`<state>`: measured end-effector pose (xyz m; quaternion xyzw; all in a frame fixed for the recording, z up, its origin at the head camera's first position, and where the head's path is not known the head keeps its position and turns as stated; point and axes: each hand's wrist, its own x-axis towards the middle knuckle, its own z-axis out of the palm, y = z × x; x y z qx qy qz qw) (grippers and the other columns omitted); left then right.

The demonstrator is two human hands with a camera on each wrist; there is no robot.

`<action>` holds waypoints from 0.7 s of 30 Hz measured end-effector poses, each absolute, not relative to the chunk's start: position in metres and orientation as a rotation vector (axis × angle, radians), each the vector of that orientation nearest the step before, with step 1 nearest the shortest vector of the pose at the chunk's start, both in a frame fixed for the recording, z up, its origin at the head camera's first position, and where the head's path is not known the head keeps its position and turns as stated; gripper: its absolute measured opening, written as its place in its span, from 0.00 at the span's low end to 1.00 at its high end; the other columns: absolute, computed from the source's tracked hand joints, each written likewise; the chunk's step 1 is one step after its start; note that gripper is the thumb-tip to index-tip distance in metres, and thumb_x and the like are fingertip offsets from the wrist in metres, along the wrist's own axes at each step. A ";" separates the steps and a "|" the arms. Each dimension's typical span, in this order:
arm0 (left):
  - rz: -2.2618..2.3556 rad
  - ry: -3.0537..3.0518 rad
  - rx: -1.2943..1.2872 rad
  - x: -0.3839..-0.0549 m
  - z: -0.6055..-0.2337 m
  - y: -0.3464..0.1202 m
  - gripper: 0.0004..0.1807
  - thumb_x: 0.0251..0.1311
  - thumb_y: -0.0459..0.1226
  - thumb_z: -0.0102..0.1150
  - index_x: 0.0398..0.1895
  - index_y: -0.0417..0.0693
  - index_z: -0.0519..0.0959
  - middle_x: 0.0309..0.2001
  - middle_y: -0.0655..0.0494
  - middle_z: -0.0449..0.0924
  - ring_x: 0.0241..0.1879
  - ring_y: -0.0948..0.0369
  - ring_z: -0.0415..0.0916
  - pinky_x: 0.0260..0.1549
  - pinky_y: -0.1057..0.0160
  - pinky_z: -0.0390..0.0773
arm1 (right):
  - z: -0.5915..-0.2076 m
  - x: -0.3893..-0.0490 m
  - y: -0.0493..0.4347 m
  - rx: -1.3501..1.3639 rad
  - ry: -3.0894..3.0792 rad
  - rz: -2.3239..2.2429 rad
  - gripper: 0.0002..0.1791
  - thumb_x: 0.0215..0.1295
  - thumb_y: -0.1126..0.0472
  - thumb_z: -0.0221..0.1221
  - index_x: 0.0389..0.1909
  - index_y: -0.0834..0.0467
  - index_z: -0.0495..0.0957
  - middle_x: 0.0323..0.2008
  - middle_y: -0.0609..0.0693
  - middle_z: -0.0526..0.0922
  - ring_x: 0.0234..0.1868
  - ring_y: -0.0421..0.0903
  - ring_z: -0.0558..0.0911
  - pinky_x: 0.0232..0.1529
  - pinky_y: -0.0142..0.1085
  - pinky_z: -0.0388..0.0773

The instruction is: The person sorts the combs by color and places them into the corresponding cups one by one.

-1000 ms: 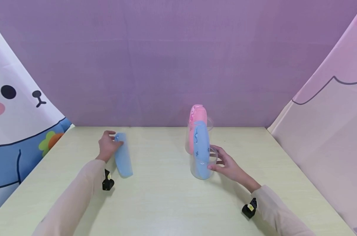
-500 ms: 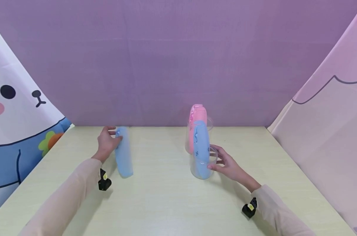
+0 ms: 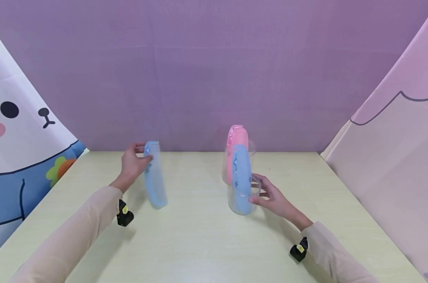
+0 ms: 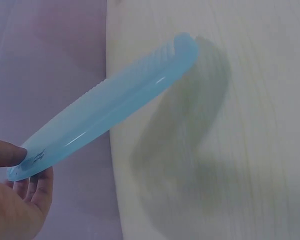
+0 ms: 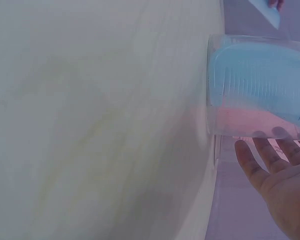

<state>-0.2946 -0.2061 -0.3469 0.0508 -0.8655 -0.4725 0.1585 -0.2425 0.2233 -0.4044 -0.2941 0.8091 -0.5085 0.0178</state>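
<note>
My left hand (image 3: 133,162) pinches a light blue comb (image 3: 155,184) near its upper end, at the left of the table. The comb stands nearly upright, teeth facing right; in the left wrist view the comb (image 4: 105,107) slants over its shadow on the table. My right hand (image 3: 272,198) holds a clear plastic cup (image 3: 251,204) from its right side, thumb in front and fingers behind. Inside that cup stands another blue comb (image 3: 240,169). In the right wrist view, the fingertips of the right hand (image 5: 285,185) lie against the clear wall.
Behind the front cup, a second clear cup (image 3: 251,149) holds a pink comb (image 3: 237,135), partly hidden. The pale wooden table (image 3: 196,236) ends at a purple backdrop (image 3: 185,78). Printed cloths flank both sides.
My left hand has raised the blue comb and brought it slightly right, turning it so its teeth show. The right hand and both cups have kept their place.
</note>
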 end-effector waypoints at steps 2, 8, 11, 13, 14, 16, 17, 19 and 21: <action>-1.374 -2.464 0.115 -0.295 -0.344 -0.203 0.28 0.55 0.31 0.56 0.60 0.37 0.62 0.52 0.36 0.71 0.44 0.42 0.77 0.44 0.50 0.78 | -0.405 -0.243 0.223 -0.916 2.510 -1.582 0.37 0.58 0.66 0.59 0.67 0.58 0.53 0.63 0.62 0.62 0.61 0.65 0.66 0.49 0.49 0.74; -1.452 -2.379 -0.014 -0.293 -0.335 -0.189 0.28 0.54 0.28 0.57 0.59 0.38 0.63 0.50 0.38 0.72 0.44 0.47 0.75 0.40 0.61 0.80 | -0.405 -0.243 0.223 -0.916 2.508 -1.587 0.37 0.58 0.66 0.59 0.67 0.58 0.53 0.63 0.63 0.62 0.61 0.66 0.66 0.49 0.50 0.73; -1.502 -2.345 -0.089 -0.291 -0.330 -0.182 0.28 0.53 0.27 0.57 0.59 0.39 0.63 0.50 0.40 0.72 0.42 0.49 0.74 0.34 0.73 0.78 | -0.405 -0.243 0.223 -0.915 2.507 -1.584 0.37 0.58 0.66 0.59 0.67 0.58 0.53 0.63 0.63 0.62 0.61 0.66 0.66 0.49 0.51 0.73; -1.529 -2.325 -0.132 -0.290 -0.327 -0.178 0.28 0.53 0.27 0.57 0.59 0.40 0.63 0.50 0.40 0.72 0.41 0.51 0.75 0.32 0.77 0.76 | -0.405 -0.242 0.223 -0.913 2.503 -1.586 0.37 0.58 0.65 0.59 0.67 0.58 0.53 0.63 0.63 0.62 0.61 0.66 0.66 0.49 0.51 0.73; -1.537 -2.317 -0.150 -0.289 -0.326 -0.176 0.28 0.53 0.26 0.57 0.59 0.40 0.63 0.50 0.40 0.72 0.40 0.51 0.75 0.32 0.78 0.76 | -0.405 -0.242 0.223 -0.911 2.502 -1.587 0.37 0.58 0.65 0.59 0.67 0.57 0.53 0.64 0.63 0.62 0.61 0.66 0.66 0.50 0.51 0.73; -1.554 -2.304 -0.177 -0.288 -0.323 -0.171 0.28 0.53 0.26 0.57 0.59 0.40 0.63 0.51 0.41 0.72 0.38 0.54 0.76 0.32 0.78 0.76 | -0.404 -0.242 0.222 -0.912 2.500 -1.591 0.37 0.58 0.66 0.59 0.67 0.57 0.53 0.64 0.62 0.62 0.61 0.66 0.65 0.50 0.51 0.73; -1.563 -2.296 -0.194 -0.287 -0.321 -0.169 0.28 0.53 0.26 0.57 0.59 0.40 0.63 0.51 0.40 0.72 0.38 0.55 0.76 0.32 0.78 0.76 | -0.404 -0.242 0.222 -0.918 2.501 -1.590 0.37 0.58 0.66 0.59 0.67 0.58 0.52 0.64 0.63 0.62 0.61 0.66 0.65 0.49 0.51 0.73; -1.589 -2.284 -0.226 -0.285 -0.318 -0.164 0.28 0.54 0.26 0.56 0.59 0.40 0.63 0.51 0.40 0.72 0.36 0.57 0.76 0.33 0.77 0.76 | -0.403 -0.242 0.222 -0.920 2.502 -1.593 0.38 0.58 0.66 0.59 0.67 0.58 0.52 0.63 0.63 0.62 0.61 0.65 0.66 0.49 0.51 0.73; -1.622 -2.266 -0.264 -0.283 -0.315 -0.159 0.28 0.54 0.26 0.56 0.59 0.40 0.62 0.50 0.40 0.72 0.35 0.59 0.76 0.33 0.76 0.77 | -0.403 -0.241 0.222 -0.924 2.504 -1.590 0.38 0.58 0.67 0.59 0.67 0.58 0.52 0.63 0.63 0.62 0.61 0.65 0.66 0.49 0.51 0.73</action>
